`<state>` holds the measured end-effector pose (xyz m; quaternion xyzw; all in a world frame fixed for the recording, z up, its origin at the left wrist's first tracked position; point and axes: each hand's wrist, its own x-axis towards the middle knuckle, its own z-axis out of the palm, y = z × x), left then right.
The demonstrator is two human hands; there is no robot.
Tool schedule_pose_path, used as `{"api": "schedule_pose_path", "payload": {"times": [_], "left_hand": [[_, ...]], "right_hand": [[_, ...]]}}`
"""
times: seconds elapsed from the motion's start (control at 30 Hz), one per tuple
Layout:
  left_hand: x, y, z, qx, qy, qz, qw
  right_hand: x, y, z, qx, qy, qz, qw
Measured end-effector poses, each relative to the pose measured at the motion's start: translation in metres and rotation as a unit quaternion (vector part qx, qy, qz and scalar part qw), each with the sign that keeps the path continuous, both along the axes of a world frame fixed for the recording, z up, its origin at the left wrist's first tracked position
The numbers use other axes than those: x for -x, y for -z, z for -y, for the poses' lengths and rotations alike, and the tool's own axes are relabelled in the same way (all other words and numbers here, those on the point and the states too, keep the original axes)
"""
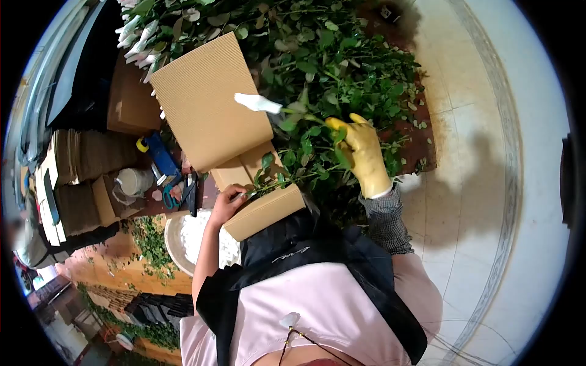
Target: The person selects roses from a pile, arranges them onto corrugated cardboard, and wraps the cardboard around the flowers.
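My right hand [360,149], in a yellow glove, is closed around the leafy stem of a rose [296,112]. A white net sleeve [257,103] covers its bud, which points left over a corrugated cardboard sheet [210,100]. My bare left hand [228,202] has its fingers curled at the left end of a folded cardboard wrapper [265,213]. What those fingers grip is hidden. Leafy stems [271,182] lie in the fold beside them. A large heap of green stems [317,55] fills the table beyond both hands.
A round tub [174,244] of white net sleeves stands by my left forearm. Scissors [171,192], a blue tool [160,155] and a tape roll [133,182] lie at left, beside stacked cardboard [85,155]. The table's edge [430,143] runs along the right, above tiled floor.
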<state>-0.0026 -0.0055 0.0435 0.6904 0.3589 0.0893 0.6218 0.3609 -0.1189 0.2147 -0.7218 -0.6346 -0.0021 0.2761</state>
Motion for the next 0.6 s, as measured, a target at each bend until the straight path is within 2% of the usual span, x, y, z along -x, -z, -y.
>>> {"api": "schedule_pose_path", "payload": {"times": [0.07, 0.13, 0.17, 0.2, 0.27, 0.3, 0.4, 0.43, 0.47, 0.5, 0.53, 0.6], "left_hand": [[0.001, 0.004, -0.002, -0.006, 0.009, 0.002, 1.0], [0.005, 0.016, -0.004, -0.011, 0.007, 0.018, 1.0], [0.01, 0.027, -0.003, -0.015, 0.004, 0.035, 0.999], [0.015, 0.038, -0.002, 0.015, -0.004, 0.031, 0.999], [0.012, 0.026, -0.004, -0.049, 0.028, -0.026, 0.998], [0.009, 0.017, -0.007, -0.066, 0.051, -0.05, 0.995], [0.002, -0.002, -0.009, -0.122, 0.122, -0.093, 0.981], [-0.002, -0.011, -0.01, -0.139, 0.145, -0.103, 0.974], [-0.005, -0.022, -0.006, -0.266, 0.151, -0.122, 0.944], [-0.009, -0.029, -0.006, -0.345, 0.161, -0.14, 0.914], [-0.009, -0.032, -0.005, -0.409, 0.166, -0.156, 0.883], [-0.009, -0.04, -0.005, -0.476, 0.168, -0.166, 0.847]], "right_hand": [[0.022, 0.003, -0.007, -0.02, -0.079, -0.001, 0.997], [0.045, 0.028, -0.011, 0.016, -0.108, 0.019, 0.994], [0.048, 0.057, -0.011, 0.016, -0.116, 0.068, 0.991], [0.053, 0.084, -0.012, 0.089, -0.104, 0.098, 0.986], [0.058, 0.141, -0.01, 0.204, -0.115, 0.171, 0.957], [0.056, 0.169, -0.009, 0.227, -0.129, 0.166, 0.951], [0.053, 0.208, -0.004, 0.176, -0.142, 0.119, 0.967], [0.058, 0.198, -0.005, 0.185, -0.144, 0.162, 0.959], [0.064, 0.187, -0.007, 0.192, -0.146, 0.204, 0.949], [0.064, 0.19, -0.006, 0.211, -0.154, 0.213, 0.941], [0.064, 0.192, -0.004, 0.226, -0.157, 0.21, 0.938], [0.06, 0.194, 0.0, 0.24, -0.141, 0.122, 0.953]]}}
